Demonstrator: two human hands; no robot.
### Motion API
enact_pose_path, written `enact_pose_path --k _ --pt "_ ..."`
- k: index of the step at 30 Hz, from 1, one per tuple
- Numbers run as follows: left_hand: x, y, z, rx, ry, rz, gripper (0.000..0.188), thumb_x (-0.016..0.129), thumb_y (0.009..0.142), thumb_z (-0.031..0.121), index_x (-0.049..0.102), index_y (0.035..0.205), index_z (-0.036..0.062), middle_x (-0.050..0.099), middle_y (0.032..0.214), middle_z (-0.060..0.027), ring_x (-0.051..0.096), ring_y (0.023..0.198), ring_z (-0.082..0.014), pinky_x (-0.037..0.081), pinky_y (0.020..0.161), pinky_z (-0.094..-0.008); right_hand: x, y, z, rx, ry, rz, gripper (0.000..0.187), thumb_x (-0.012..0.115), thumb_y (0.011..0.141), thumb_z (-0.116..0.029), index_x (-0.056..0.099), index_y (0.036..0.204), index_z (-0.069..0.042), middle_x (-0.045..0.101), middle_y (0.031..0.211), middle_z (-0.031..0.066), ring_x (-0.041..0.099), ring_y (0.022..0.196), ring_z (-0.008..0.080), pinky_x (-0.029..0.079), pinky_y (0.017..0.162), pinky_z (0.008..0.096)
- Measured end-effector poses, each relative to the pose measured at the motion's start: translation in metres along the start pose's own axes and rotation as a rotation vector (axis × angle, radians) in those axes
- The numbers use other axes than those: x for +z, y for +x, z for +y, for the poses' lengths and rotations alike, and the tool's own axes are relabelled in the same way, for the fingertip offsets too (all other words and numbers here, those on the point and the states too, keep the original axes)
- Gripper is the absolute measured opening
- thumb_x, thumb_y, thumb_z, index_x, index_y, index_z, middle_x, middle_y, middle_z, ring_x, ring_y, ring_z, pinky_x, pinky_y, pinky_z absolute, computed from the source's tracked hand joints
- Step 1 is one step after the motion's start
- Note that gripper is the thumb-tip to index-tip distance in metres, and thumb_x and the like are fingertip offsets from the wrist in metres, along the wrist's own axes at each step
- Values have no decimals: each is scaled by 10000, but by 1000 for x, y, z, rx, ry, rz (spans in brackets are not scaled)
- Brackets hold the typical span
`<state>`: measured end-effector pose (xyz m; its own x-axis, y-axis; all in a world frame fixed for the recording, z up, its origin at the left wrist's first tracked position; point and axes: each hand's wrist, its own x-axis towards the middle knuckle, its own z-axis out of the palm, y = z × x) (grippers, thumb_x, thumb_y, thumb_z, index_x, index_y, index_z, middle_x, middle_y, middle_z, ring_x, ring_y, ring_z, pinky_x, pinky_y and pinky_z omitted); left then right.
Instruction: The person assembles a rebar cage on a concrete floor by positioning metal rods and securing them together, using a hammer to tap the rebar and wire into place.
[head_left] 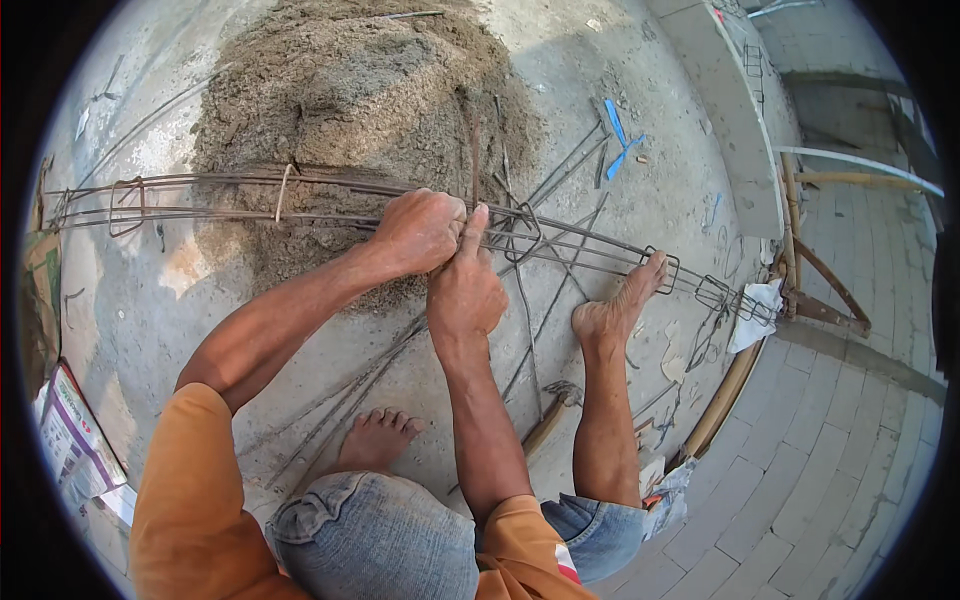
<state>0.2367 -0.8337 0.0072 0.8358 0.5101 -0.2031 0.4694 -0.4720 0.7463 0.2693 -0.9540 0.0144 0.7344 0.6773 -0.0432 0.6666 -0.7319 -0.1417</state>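
Observation:
A long, narrow rebar cage of thin rusty rods with small rectangular stirrups lies crosswise before me. My left hand is closed in a fist around its rods, near the middle. Right beside it, touching it, my right hand is closed, one finger stretched along the lower end of an upright rusty bar. That bar rises from the fingertip past the cage; the part inside the hand is hidden. My bare right foot presses on the cage's right part. A pale tie circles the rods further left.
A heap of sandy mortar lies behind the cage. Loose rods, blue strips and a hammer are on the concrete floor. At right are a low wall edge and grey blockwork; at left, a printed sack.

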Motion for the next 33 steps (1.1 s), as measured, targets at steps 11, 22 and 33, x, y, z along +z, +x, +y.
enact_pose_path --k 11,22,33 --pt "3 4 -3 14 -98 74 155 633 808 177 699 835 40 664 769 -175 649 756 -348 483 675 -448 -3 -35 14 -52 116 104 813 605 735 18 292 1472 -118 615 717 149 601 530 329 437 454 430" --pt "-1 -4 -11 -30 -134 72 122 624 787 131 685 792 26 667 759 -167 648 747 -345 481 660 -444 3 -30 6 -45 86 -17 854 701 715 -117 292 1464 -87 601 806 131 622 576 296 475 478 425" --pt "0 -8 -18 -8 -133 127 127 613 758 130 682 731 28 655 740 -189 645 749 -374 478 659 -489 4 -62 9 54 140 -99 744 637 763 -52 338 1444 -79 630 805 152 619 596 337 455 511 442"
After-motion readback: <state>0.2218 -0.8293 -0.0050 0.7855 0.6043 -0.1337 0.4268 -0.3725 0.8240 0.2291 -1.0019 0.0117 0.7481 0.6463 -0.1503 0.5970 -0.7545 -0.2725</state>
